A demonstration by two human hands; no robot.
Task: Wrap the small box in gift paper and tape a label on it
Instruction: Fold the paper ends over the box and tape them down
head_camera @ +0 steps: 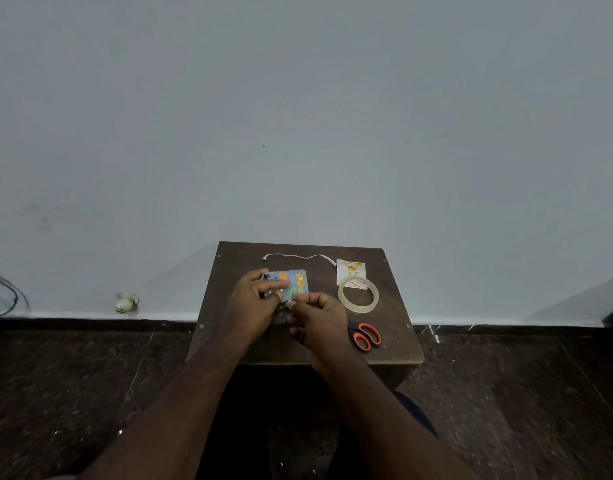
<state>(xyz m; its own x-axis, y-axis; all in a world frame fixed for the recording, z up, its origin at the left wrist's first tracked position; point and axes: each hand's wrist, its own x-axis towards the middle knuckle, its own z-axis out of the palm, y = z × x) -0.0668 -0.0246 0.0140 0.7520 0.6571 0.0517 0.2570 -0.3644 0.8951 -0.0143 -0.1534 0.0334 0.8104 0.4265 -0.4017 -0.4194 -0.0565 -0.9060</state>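
Note:
The small box (pixel 293 282), covered in blue gift paper with orange and yellow shapes, lies on the small dark wooden table (pixel 395 341). My left hand (pixel 253 303) holds its left and near side, fingers curled over the paper. My right hand (pixel 319 318) pinches at the box's near edge with curled fingers; what sits between the fingertips is too small to tell. A white label (pixel 350 268) with orange pictures lies at the back right. A clear tape roll (pixel 358 293) overlaps the label's near edge.
Scissors (pixel 366 336) with orange handles lie to the right of my right hand. A thin white paper strip (pixel 298 257) lies along the table's back. The table stands against a grey wall; a dark stone floor surrounds it. Cables hang at the far left.

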